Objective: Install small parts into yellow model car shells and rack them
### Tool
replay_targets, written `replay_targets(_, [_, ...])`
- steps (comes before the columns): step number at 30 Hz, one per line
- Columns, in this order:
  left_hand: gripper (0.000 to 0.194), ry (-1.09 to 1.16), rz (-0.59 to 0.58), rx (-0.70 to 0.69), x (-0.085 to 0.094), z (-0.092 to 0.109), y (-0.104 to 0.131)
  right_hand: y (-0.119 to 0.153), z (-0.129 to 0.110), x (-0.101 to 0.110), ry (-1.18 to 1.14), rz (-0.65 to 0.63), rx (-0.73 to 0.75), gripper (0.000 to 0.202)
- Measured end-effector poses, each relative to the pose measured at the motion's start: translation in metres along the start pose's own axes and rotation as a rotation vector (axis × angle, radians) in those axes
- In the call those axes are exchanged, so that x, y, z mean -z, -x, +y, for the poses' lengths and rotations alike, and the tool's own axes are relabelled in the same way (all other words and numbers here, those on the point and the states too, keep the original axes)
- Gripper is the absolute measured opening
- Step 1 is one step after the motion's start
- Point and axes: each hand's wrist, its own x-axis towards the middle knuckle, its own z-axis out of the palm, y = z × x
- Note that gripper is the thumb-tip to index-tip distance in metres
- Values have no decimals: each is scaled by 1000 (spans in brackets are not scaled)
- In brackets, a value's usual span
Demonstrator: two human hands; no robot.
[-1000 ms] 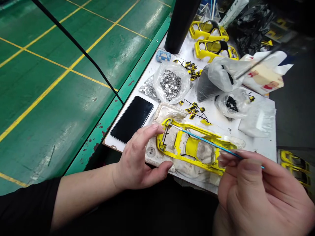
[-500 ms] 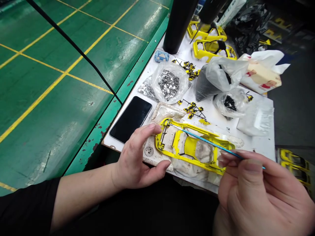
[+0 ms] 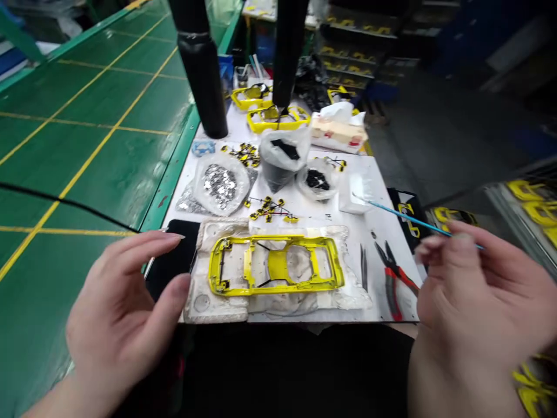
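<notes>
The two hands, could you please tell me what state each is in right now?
Left hand: open, holding nothing.
Right hand: grip closed on the blue rod.

Clock from view centre. 12: black post [image 3: 287,49]. 11: second, thicker post [image 3: 206,87]. 10: small blue piece [image 3: 203,147], near the thicker post. 9–10: green surface [image 3: 104,180], yellow lines [image 3: 115,128], black cable [image 3: 65,201] across it. 1: shelving [image 3: 363,31] behind. Between 1 and 2: tissue box [image 3: 339,133], tissue sticking up. 4: tweezers [image 3: 364,273], red-handled pliers [image 3: 391,270] just beside.
</notes>
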Motion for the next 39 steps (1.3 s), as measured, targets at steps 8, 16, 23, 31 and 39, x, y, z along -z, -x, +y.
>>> replay_targets(8, [44, -543, -539, -129, -37, -35, -121, -22, 38, 5, 299, -216, -49, 30])
replay_targets(16, [46, -796, -962, -167, -77, -61, -186, -22, 49, -1, 356, -263, 18, 32])
replay_targets(23, [36, -788, -1112, -168, -92, -58, -189, -22, 49, -1, 367, -277, 19, 32])
replay_targets(31, [30, -769, -1007, -169, -82, -55, -180, -20, 50, -1, 365, -262, 16, 34])
replay_targets(39, [25, -676, -890, -187, -79, -57, -173, -22, 52, -6, 384, -285, -23, 34])
